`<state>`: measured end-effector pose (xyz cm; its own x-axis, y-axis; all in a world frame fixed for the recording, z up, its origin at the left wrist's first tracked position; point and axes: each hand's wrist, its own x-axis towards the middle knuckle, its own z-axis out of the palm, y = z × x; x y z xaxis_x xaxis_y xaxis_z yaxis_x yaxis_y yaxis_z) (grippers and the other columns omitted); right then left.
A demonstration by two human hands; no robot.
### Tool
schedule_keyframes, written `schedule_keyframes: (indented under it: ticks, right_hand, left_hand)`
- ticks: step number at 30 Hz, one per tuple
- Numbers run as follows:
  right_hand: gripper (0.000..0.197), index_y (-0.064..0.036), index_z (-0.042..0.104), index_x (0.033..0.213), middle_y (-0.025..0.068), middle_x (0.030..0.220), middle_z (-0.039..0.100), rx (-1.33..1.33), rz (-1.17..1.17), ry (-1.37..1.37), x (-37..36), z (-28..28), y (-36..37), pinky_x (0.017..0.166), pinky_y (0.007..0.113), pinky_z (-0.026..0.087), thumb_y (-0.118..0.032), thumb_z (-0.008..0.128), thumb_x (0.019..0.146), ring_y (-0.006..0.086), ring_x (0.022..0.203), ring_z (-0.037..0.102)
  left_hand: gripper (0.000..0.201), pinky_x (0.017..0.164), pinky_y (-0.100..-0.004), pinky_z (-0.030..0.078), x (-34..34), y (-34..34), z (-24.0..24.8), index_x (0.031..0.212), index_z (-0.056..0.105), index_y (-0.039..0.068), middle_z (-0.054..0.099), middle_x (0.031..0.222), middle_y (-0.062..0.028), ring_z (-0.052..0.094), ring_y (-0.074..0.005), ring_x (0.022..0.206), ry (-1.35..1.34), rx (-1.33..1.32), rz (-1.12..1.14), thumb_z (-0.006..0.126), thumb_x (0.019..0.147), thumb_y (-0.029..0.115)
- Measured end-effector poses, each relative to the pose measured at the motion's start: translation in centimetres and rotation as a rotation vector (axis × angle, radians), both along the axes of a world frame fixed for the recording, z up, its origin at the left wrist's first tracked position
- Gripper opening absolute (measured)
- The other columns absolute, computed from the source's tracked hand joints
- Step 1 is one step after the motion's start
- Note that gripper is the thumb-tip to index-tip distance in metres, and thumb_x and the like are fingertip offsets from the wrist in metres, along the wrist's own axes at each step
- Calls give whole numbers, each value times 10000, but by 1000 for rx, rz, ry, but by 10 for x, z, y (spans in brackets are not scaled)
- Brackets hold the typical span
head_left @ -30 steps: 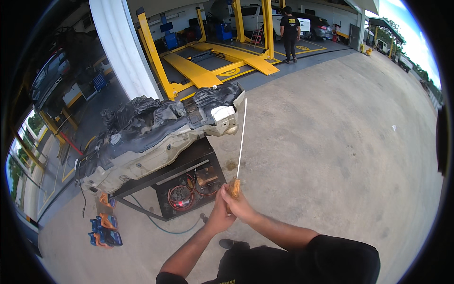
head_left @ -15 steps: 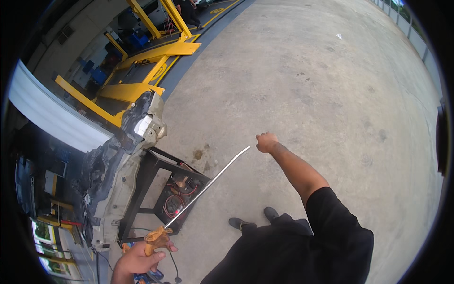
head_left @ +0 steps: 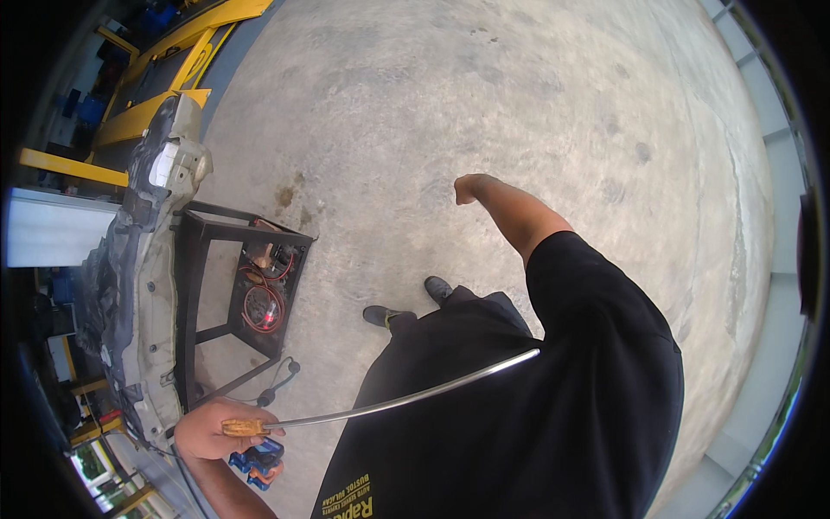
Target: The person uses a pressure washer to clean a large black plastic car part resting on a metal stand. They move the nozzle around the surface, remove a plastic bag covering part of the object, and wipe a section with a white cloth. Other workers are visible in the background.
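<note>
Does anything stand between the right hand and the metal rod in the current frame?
Nothing visible does. The right hand is out over the concrete floor; the metal rod crosses in front of the black shirt, its handle in the left hand.

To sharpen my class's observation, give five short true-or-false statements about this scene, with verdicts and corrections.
1. The left hand holds a metal rod by its tan grip. True.
2. The right hand also grips the rod. False: it is apart from the rod.
3. A red coil lies low in the black stand. True.
4. The shirt is white. False: it is black.
5. Yellow beams show at the picture's upper left. True.
</note>
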<state>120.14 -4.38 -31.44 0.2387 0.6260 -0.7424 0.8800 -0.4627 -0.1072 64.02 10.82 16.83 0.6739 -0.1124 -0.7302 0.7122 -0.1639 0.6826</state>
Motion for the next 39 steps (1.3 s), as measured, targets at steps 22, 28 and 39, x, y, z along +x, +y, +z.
schedule_keyframes:
  ticks: [22,28,39]
  right_hand:
    - [412,20,753,1158,231,1216,737,-42,58,-10,-31,-29,-11,998,477,563,-290,677,895,364,1192,697]
    - [222,63,745,861,140,861,789,-204,89,162,-16,-35,-6,584,343,596,-145,702,923,203,702,768]
    - [231,6,754,1015,154,932,792,-291,-275,251,-30,-37,-65,645,359,619,-217,717,965,225,735,770]
  left_hand:
    - [288,706,-400,528,34,-47,-40,1095,745,34,705,851,-201,686,-397,786,-106,783,45,658,822,18]
    - [333,680,-336,538,6,-11,-39,1068,781,20,753,845,-158,736,-278,734,51,312,19,683,750,8]
    - [176,708,-373,535,-16,23,-24,931,817,78,740,790,-167,722,-304,728,342,654,-5,744,774,51]
